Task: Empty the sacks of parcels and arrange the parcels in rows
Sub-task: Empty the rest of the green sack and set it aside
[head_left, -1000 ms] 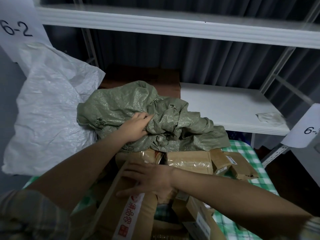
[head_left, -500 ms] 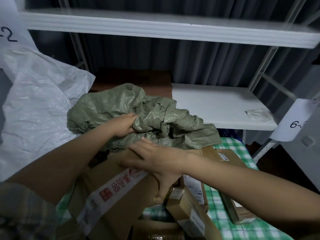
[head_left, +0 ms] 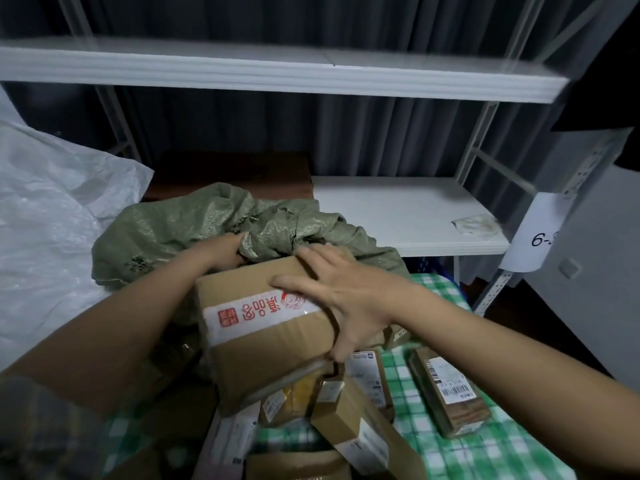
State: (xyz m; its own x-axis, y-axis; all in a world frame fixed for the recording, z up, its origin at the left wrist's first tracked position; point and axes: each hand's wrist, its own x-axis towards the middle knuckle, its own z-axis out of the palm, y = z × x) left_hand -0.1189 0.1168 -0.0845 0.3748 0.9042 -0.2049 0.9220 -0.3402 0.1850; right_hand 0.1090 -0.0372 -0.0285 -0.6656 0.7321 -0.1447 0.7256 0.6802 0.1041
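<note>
Clearing the green sack. The large carton point(head_left: 273, 327), sealed with white printed tape, lies tilted on the heap of parcels at the middle of the counter point(head_left: 491, 455), its far end touching the crumpled green sack point(head_left: 194, 226). The right hand point(head_left: 349, 296) lies over the carton's near right corner, fingers point(head_left: 294, 284) spread across the top and thumb hooked round the lower edge, gripping it. The left hand point(head_left: 221, 251) reaches under the sack's folds at the carton's far end; its fingers are hidden, so whether they grip the sack or the carton cannot be told. Smaller parcels point(head_left: 360, 434) lie jumbled below, and one labelled parcel point(head_left: 450, 389) lies apart toward the counter's right edge.

Judgement: the carton should be drawn clear of the sack while the other hand restrains the cloth. Support beneath the lower edge matters, since the tilt favours sliding onto the small parcels. The bare shelf point(head_left: 398, 216) behind offers space for rows.
</note>
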